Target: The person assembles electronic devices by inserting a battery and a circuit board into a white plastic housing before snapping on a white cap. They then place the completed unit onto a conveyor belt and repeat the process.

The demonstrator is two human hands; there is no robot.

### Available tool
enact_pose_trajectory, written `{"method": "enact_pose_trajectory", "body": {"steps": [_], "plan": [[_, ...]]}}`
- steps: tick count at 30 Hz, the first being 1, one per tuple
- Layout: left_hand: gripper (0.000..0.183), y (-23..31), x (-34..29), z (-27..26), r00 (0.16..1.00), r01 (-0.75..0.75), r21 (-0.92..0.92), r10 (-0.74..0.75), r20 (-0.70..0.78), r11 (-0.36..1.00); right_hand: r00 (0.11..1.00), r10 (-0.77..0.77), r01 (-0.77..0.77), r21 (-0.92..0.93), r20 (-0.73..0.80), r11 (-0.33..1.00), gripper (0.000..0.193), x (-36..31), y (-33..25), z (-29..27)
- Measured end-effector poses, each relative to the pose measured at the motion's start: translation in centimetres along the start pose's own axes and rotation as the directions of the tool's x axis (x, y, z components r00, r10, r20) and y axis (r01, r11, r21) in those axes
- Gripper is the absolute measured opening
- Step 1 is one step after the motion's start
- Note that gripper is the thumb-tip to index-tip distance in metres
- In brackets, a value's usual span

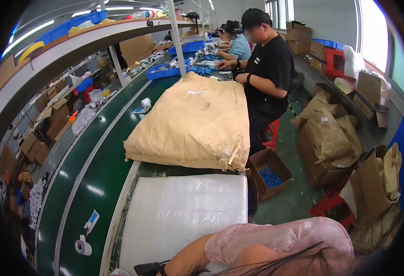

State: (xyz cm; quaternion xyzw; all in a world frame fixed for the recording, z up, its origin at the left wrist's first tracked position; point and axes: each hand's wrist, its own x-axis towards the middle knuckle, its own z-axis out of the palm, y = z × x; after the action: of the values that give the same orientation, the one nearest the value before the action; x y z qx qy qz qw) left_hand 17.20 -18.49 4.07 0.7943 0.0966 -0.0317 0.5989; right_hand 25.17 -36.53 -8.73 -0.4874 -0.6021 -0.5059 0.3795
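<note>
Neither of my hands shows in the picture. One of my arms, in a pink sleeve (266, 237), crosses the lower edge, and its bare forearm (186, 257) points left. A black band sits at the wrist beside a flat dark object (145, 269); the hand beyond is out of the frame. Nearest to this arm lies a stack of clear plastic-wrapped white material (183, 200). Behind it a large, bulging tan paper sack (195, 117) rests at the belt's edge, its near corner torn and frayed.
A green conveyor belt (84, 184) runs along the left, carrying a white round device (83, 246) and a small blue-and-white packet (92, 221). A co-worker in black (266, 73) sits beyond the sack. Cartons (268, 172) with blue parts stand right, near a red stool (333, 207).
</note>
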Motion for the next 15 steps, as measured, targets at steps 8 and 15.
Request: {"method": "enact_pose_trajectory", "body": {"steps": [8, 15], "plan": [[0.030, 1.2, -0.7, 3.0, 0.997, -0.017, -0.040, 0.020, 0.077, 0.999, 0.761, 0.424, -0.596, 0.273, 0.491, 0.755, 0.030, -6.0, -3.9, 4.5], [0.031, -2.1, -11.8, -2.1, 0.992, 0.064, -0.107, -0.075, -0.105, 0.992, 0.884, 0.334, -0.456, 0.440, 0.328, 0.774, 0.033, 4.2, -2.8, -6.6]]}}
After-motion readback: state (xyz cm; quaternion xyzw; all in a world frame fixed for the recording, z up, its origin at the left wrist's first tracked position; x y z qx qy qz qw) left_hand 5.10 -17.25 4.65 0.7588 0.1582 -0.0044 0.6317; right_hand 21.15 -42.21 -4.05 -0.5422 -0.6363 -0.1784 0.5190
